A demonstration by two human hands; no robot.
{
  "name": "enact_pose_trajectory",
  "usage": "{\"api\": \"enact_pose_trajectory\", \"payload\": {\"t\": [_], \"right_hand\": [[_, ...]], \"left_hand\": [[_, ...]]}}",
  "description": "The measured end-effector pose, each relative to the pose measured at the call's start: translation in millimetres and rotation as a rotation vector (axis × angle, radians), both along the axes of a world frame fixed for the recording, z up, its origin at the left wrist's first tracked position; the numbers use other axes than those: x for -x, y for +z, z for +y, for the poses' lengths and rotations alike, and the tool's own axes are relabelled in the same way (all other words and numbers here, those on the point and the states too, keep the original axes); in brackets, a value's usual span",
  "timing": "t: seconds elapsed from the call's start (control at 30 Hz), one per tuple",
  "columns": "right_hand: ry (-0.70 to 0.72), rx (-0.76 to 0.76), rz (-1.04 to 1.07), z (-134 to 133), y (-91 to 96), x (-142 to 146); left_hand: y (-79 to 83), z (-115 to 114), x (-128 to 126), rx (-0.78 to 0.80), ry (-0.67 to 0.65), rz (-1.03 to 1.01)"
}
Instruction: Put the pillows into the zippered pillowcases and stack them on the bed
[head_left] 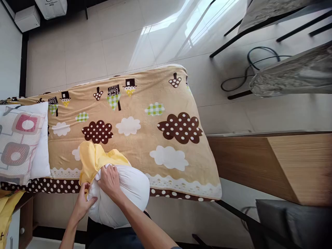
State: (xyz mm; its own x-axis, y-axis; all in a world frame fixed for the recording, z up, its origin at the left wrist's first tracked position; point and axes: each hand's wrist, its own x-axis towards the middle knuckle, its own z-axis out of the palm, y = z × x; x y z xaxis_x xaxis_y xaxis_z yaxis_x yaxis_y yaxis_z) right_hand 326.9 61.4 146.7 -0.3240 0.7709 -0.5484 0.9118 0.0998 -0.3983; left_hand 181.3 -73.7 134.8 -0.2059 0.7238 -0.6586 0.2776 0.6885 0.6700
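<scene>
A plump white pillow point(133, 185) rests against my body at the near edge of the bed. A yellow cloth, which looks like a pillowcase point(89, 159), is bunched at the pillow's far left end and lies partly on the blanket. My right hand point(110, 178) is closed on the pillow's end, its knuckles up, right beside the yellow fabric. With its fingertips at the pillowcase's lower edge, my left hand point(84, 204) pinches the cloth, the thumb lying along the pillow. Folds hide how far the pillowcase covers the pillow.
A tan blanket point(140, 148) with cloud patterns covers the bed. At its left end a patterned cushion point(22, 145) lies on another white pillow point(43, 155). A wooden panel point(259, 166) stands at the right; plastic-covered furniture point(293, 74) and a black cable point(246, 81) are beyond.
</scene>
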Motion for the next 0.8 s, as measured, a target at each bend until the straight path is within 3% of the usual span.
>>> {"api": "enact_pose_trajectory", "payload": {"t": [0.13,0.3,0.4,0.47,0.53,0.7,0.8], "right_hand": [[0.006,-0.003,-0.002,4.2,5.9,3.6],[0.008,-0.025,0.014,17.4,10.5,8.1],[0.002,-0.063,0.02,26.0,9.8,10.3],[0.004,-0.074,0.008,31.2,9.0,10.6],[0.008,-0.077,0.002,34.2,8.6,10.5],[0.017,-0.055,0.048,29.1,10.4,14.7],[0.065,-0.01,0.081,31.8,14.6,13.1]], "left_hand": [[-11.4,11.8,-13.4,-0.077,0.018,0.195],[-32.6,35.5,-25.9,-0.264,0.296,0.696],[-37.6,50.6,-29.2,-0.279,0.434,0.845],[-33.5,54.8,-31.8,-0.295,0.458,0.883],[-24.1,53.4,-33.8,-0.338,0.361,0.857],[0.1,52.7,-28.6,-0.541,-0.177,0.825],[3.7,63.7,-21.2,-0.57,-0.28,0.869]]}}
